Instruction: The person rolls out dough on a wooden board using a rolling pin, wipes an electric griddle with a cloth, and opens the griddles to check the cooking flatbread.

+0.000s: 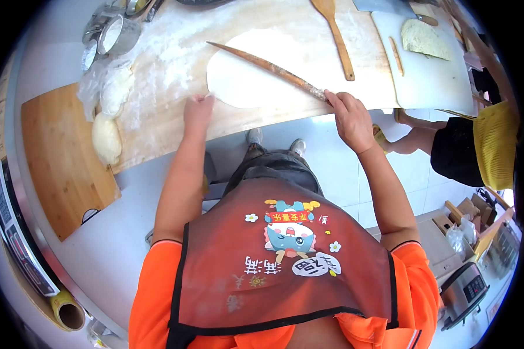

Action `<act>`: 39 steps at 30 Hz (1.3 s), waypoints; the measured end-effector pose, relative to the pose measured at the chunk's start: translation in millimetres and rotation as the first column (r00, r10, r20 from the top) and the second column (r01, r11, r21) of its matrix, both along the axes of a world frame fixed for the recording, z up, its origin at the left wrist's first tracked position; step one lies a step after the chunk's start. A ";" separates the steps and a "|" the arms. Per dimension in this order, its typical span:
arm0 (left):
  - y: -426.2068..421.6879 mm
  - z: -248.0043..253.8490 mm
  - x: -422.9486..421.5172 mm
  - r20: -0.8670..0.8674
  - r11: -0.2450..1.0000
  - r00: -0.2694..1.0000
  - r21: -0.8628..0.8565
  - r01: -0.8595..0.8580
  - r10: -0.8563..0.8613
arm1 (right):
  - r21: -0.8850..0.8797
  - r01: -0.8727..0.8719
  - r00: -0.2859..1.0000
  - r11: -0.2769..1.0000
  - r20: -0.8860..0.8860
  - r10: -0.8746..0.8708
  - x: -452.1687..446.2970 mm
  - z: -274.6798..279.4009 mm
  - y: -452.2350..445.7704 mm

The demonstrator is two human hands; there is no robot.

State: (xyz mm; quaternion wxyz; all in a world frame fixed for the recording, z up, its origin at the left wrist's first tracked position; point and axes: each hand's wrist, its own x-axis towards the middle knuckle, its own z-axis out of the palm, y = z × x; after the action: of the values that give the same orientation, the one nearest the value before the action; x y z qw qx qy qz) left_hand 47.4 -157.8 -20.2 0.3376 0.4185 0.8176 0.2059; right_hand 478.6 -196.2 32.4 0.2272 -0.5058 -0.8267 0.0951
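**Rolling pin [268,67] slants over dough sheet [239,87]**

The person's right hand [353,121] is closed around the pin's near end. The left hand [199,111], fingers curled, is at the sheet's left edge; whether it pinches the dough cannot be told. The sheet lies flat on the floured surface [163,125]. Upside down, the apron [221,244] reads "平安喜乐" on a red banner [289,217] and "满满" below.

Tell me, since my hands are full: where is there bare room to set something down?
The left wooden board lies bare between the dough lump and the scale. The white board is bare below the pale slab. Crowded: the upper-left corner, with metal containers, and the dough sheet, with the rolling pin across it and the left hand at its edge.
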 end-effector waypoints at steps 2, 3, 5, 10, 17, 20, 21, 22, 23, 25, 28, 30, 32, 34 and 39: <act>9.5 21.0 32.1 -0.212 0.997 0.974 -0.022 0.076 -0.079 | -0.007 -0.015 1.000 1.000 0.014 0.015 0.9 1.5 0.3; 12.3 29.0 44.8 -0.314 0.993 0.942 -0.041 0.112 -0.119 | -0.008 -0.024 0.999 1.000 0.025 0.024 0.8 2.2 1.1; 17.4 29.4 46.5 -0.179 0.990 0.974 -0.043 0.132 -0.138 | -0.008 -0.034 0.999 0.999 0.038 0.034 2.2 4.7 3.9; 84.2 101.4 74.8 0.917 0.870 0.317 -0.061 -0.489 0.242 | -0.066 -0.085 0.996 0.994 0.005 0.086 6.4 6.2 3.8; 77.4 33.3 -30.5 -0.612 0.884 0.781 0.289 0.367 -0.124 | -0.824 -0.112 0.867 0.556 -0.355 -0.351 -15.6 14.7 -19.7; 49.8 -15.3 -51.8 -0.712 0.858 0.646 0.121 0.500 -0.276 | -0.892 -0.238 0.658 0.385 -0.439 -0.611 -15.3 37.4 -21.6; 55.7 -14.4 -49.8 -0.712 0.827 0.630 0.124 0.548 -0.310 | -0.900 -0.262 0.595 0.349 -0.435 -0.675 -17.1 48.3 -22.1; 67.7 -9.5 -37.7 -0.710 0.793 0.615 0.132 0.595 -0.343 | -0.890 -0.265 0.531 0.371 -0.456 -0.714 -19.4 52.8 -22.9; 79.2 -3.6 -20.1 -0.705 0.753 0.598 0.139 0.643 -0.381 | -0.887 -0.236 0.528 0.397 -0.460 -0.714 -18.2 57.7 -20.4; 101.0 16.3 25.5 -0.684 0.663 0.504 0.040 0.747 -0.527 | -0.879 -0.177 0.529 0.443 -0.465 -0.710 -13.9 69.8 -16.1; 78.0 27.2 78.4 -0.595 0.378 0.361 0.102 0.920 -0.718 | -0.843 -0.062 0.550 0.534 -0.475 -0.687 -17.7 81.2 -4.7; 40.1 35.8 86.3 -0.496 0.202 0.280 0.206 0.957 -0.822 | -0.781 0.035 0.638 0.624 -0.463 -0.615 -16.2 75.7 4.0; 19.8 49.4 71.8 -0.398 0.235 0.306 0.217 0.947 -0.865 | -0.656 0.108 0.772 0.747 -0.418 -0.479 -24.1 66.5 7.9; 25.6 61.5 43.5 -0.365 0.396 0.411 0.120 0.910 -0.835 | -0.547 0.156 0.872 0.822 -0.314 -0.375 -23.5 36.7 1.7; 103.0 53.5 59.0 -0.588 0.212 0.377 0.331 0.919 -0.715 | -0.431 0.133 0.975 0.893 -0.103 -0.195 -58.3 8.4 -40.2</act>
State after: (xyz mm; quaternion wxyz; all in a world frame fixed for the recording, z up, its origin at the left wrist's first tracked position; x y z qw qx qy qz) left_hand 106.4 -54.8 33.3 0.1035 0.8998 0.3846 0.1780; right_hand 420.3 -236.5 40.9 0.1788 -0.6028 -0.7224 0.2877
